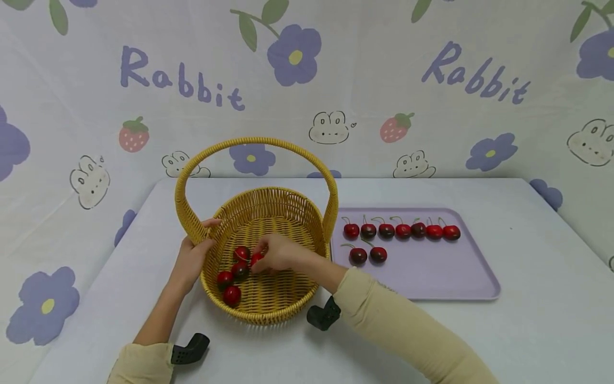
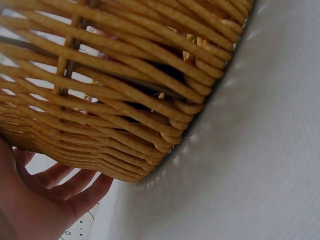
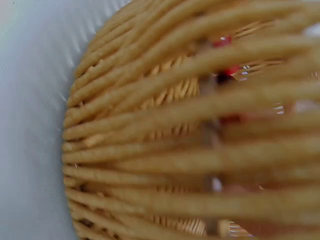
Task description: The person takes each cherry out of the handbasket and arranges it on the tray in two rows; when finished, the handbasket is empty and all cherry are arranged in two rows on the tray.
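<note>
A woven yellow basket (image 1: 268, 194) with a tall hoop handle stands on the white table. My left hand (image 1: 194, 256) grips its left rim, thumb over the edge and fingers (image 2: 75, 192) against the outer wall (image 2: 125, 100). My right hand (image 1: 275, 253) reaches down inside the basket and pinches a red cherry (image 1: 256, 260) at its fingertips. Several more cherries (image 1: 232, 294) lie on the basket floor to the left of that hand. In the right wrist view the basket weave (image 3: 175, 145) fills the frame, blurred, with red cherries (image 3: 227, 72) showing through the gaps.
A lilac tray (image 1: 431, 277) lies right of the basket, touching or nearly touching it. It carries a row of several cherries (image 1: 403, 230) and two more (image 1: 368, 255) below them. A printed cloth backdrop hangs behind the table.
</note>
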`<state>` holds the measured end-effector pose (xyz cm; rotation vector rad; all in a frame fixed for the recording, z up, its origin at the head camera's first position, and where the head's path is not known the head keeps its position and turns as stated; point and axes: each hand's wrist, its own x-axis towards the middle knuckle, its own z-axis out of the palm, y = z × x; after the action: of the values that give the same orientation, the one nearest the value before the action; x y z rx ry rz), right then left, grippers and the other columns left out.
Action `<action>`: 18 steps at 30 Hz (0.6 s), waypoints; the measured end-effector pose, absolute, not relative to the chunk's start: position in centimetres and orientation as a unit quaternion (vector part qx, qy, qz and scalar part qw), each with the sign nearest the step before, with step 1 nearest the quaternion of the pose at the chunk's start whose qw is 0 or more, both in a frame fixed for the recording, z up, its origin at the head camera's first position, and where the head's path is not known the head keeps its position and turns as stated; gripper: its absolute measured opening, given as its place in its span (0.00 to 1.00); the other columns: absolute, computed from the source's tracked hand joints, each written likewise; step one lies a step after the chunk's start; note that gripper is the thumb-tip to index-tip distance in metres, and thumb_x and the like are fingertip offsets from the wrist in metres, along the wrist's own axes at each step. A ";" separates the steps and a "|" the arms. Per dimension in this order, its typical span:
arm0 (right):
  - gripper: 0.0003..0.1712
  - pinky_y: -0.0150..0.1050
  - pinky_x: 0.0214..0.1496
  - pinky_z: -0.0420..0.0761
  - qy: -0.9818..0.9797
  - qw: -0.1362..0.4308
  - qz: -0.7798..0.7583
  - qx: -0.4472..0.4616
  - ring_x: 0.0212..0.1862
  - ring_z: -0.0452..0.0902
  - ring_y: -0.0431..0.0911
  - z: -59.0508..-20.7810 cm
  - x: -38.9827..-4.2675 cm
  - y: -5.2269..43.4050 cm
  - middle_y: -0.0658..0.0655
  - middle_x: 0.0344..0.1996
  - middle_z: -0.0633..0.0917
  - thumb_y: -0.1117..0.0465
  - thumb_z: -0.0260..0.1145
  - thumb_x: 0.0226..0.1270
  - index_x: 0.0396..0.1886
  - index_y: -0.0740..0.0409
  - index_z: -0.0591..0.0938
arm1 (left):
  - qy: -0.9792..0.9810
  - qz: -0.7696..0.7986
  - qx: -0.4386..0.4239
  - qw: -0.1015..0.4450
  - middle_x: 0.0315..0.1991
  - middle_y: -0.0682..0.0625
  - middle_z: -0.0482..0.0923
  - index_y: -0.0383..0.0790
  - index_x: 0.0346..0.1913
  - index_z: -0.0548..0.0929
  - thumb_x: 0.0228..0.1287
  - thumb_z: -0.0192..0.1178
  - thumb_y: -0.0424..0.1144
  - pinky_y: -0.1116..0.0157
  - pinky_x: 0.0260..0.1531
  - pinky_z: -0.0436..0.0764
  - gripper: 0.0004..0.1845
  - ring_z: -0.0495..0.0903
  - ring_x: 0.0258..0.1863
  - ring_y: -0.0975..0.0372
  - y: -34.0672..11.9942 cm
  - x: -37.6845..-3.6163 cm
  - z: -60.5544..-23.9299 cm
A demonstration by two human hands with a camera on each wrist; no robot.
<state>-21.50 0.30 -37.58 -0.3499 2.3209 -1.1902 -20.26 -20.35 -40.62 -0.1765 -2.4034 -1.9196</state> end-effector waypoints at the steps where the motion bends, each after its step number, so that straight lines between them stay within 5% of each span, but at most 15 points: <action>1: 0.15 0.38 0.35 0.79 0.850 0.256 -0.440 -0.133 0.30 0.76 0.45 -37.5 -21.5 0.5 0.55 0.32 0.77 0.66 0.72 0.56 0.42 0.61 0.79 | -0.780 -0.623 -0.057 0.030 0.67 0.38 0.61 0.31 0.64 0.68 0.67 0.41 0.26 0.50 0.64 0.55 0.22 0.57 0.68 0.49 -20.3 -20.2 -40.6; 12: 0.18 0.45 0.48 0.79 0.754 0.336 -0.529 -0.196 0.45 0.80 0.53 -36.1 -21.3 3.2 0.59 0.41 0.82 0.63 0.66 0.63 0.53 0.56 0.78 | -0.777 -0.626 -0.055 0.025 0.68 0.39 0.60 0.32 0.64 0.68 0.67 0.41 0.27 0.50 0.64 0.54 0.23 0.57 0.68 0.49 -20.5 -20.3 -40.7; 18: 0.22 0.49 0.55 0.74 0.689 0.378 -0.586 -0.200 0.51 0.77 0.57 -35.4 -20.9 4.8 0.60 0.45 0.81 0.64 0.63 0.66 0.59 0.63 0.74 | -0.778 -0.625 -0.055 0.025 0.68 0.39 0.59 0.32 0.64 0.68 0.67 0.41 0.27 0.50 0.64 0.55 0.23 0.57 0.67 0.49 -20.5 -20.3 -40.7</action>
<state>-20.90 4.79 -35.40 -0.5104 1.7606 -1.4974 -20.33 -20.53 -40.72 -0.1694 -2.4068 -1.9330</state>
